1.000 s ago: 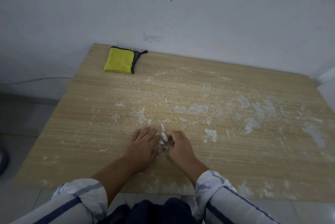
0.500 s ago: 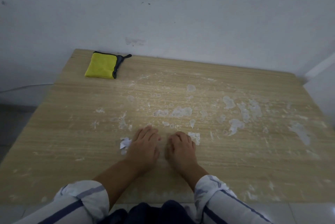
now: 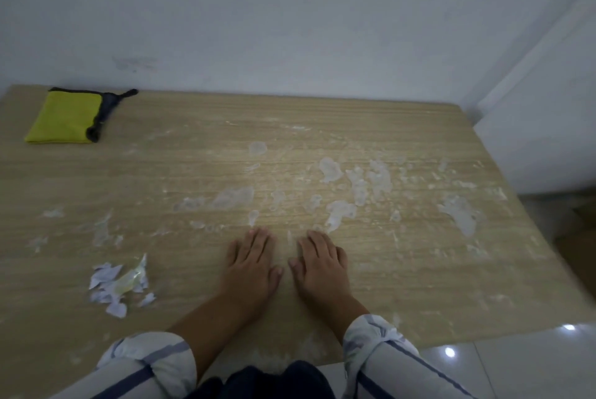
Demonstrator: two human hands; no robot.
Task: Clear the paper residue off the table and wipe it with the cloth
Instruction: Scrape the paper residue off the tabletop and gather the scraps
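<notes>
Patches of whitish paper residue [image 3: 338,213] are stuck across the middle and right of the wooden table [image 3: 161,172]. A small pile of peeled paper scraps [image 3: 117,285] lies near the front left. My left hand [image 3: 250,264] and my right hand [image 3: 321,264] rest palm down side by side on the table, fingers flat and holding nothing, just in front of the residue patches. The folded yellow cloth [image 3: 64,118] with a dark edge lies at the far left corner, well away from both hands.
A pale wall [image 3: 290,27] runs along the table's far edge. A white panel [image 3: 541,108] stands at the right, past the table's right edge. Shiny floor tiles [image 3: 516,363] show at the front right.
Both hands moved right from the picked spot and now lie flat. The loose scraps they had gathered stay behind as a pile on the left. The view shifted right.
</notes>
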